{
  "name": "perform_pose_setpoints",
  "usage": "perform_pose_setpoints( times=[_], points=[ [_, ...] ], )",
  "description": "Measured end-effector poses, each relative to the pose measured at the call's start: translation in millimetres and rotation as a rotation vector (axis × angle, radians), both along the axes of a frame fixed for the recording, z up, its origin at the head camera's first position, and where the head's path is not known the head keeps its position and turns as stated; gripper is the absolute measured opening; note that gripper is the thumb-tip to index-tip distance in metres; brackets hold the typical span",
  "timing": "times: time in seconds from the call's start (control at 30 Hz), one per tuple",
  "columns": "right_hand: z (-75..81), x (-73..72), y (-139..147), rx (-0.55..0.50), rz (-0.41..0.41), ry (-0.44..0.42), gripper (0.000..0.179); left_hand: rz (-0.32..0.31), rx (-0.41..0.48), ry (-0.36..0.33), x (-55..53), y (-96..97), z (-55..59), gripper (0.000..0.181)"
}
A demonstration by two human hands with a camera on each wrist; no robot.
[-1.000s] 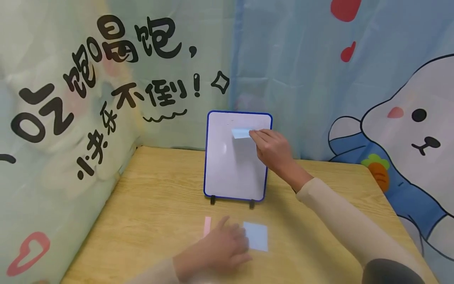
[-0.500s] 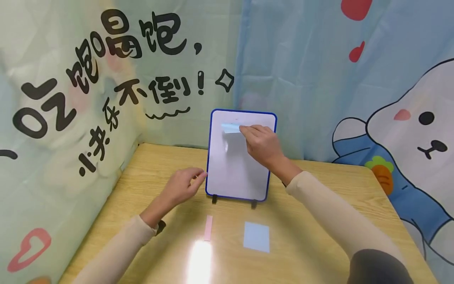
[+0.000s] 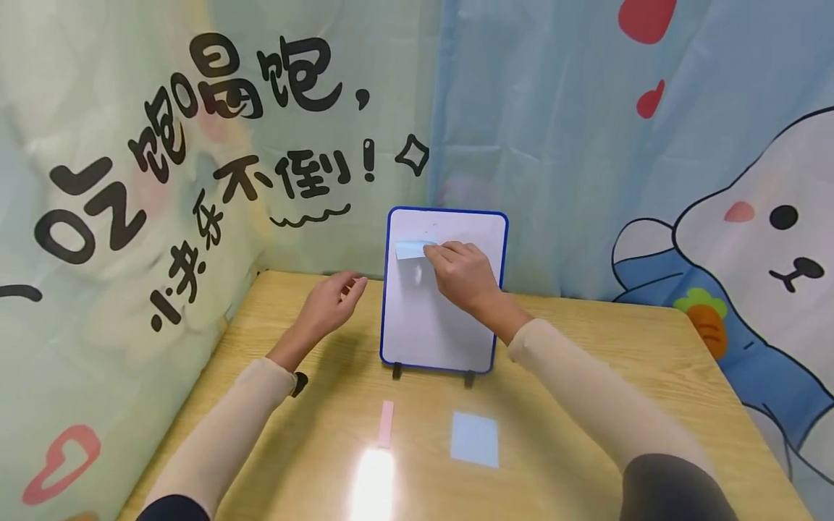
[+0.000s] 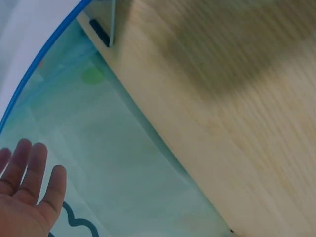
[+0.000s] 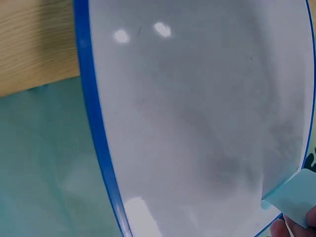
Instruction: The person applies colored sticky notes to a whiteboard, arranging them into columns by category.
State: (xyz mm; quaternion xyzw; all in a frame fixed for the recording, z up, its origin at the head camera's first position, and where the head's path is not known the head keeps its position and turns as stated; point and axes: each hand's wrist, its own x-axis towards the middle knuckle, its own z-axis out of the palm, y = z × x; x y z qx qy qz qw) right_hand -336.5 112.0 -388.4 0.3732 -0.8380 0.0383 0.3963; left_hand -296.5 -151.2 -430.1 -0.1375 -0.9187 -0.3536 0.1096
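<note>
At the left, the bare left hand [image 3: 329, 304] hangs just beside the board's left edge, fingers loose and apart, holding nothing. Nearer and a little right, 1 slim pink paper strip [image 3: 386, 424] lies on the pale wood-grain table [image 3: 293, 449]. Farther back stands 1 rectangular whiteboard with a blue rim [image 3: 430, 322], on 2 small black feet [image 3: 397, 371]. Before its upper left part is 1 light-blue paper piece [image 3: 408, 250], its right end pinched by the bare right hand [image 3: 464, 276]. The step in hand looks like placing that piece on the board; its lower edge may stand off the surface, but the view is too poor to be sure. The next move seems to call for lining it up and pressing it flat. Near right, 1 pale-blue square paper sheet [image 3: 474, 440] lies on the table
</note>
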Motion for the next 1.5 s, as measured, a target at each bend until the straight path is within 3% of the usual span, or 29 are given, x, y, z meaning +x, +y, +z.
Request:
perform_pose_setpoints(
  times=[0.2, 0.4, 0.67, 0.93, 1.07, 1.5],
  points=[
    [-7.2, 3.6, -1, -0.008, 0.017, 0.002, 0.02, 0.011, 0.111, -0.025, -18.5, 8.7, 12.7, 0.057],
    [-13.1, 6.9, -1, 0.003, -0.014, -0.043, 0.021, -0.048, 0.157, -0.015, -41.2, 22.4, 27.4, 0.073],
    [-17.2, 12.5, -5, 0.008, -0.032, -0.077, 0.026, -0.129, 0.186, -0.131, -63.3, 34.4, 35.2, 0.086],
    [-19.6, 13.7, -8, -0.004, -0.037, -0.072, 0.026, -0.223, 0.306, -0.189, -72.3, 38.8, 34.6, 0.087],
    [-18.9, 14.6, -9, 0.002, -0.042, -0.066, 0.025, -0.258, 0.327, -0.211, -74.5, 40.1, 36.4, 0.084],
    [-21.3, 15.2, -7, -0.01, -0.039, -0.068, 0.023, -0.23, 0.313, -0.207, -77.3, 47.4, 39.4, 0.079]
  ],
)
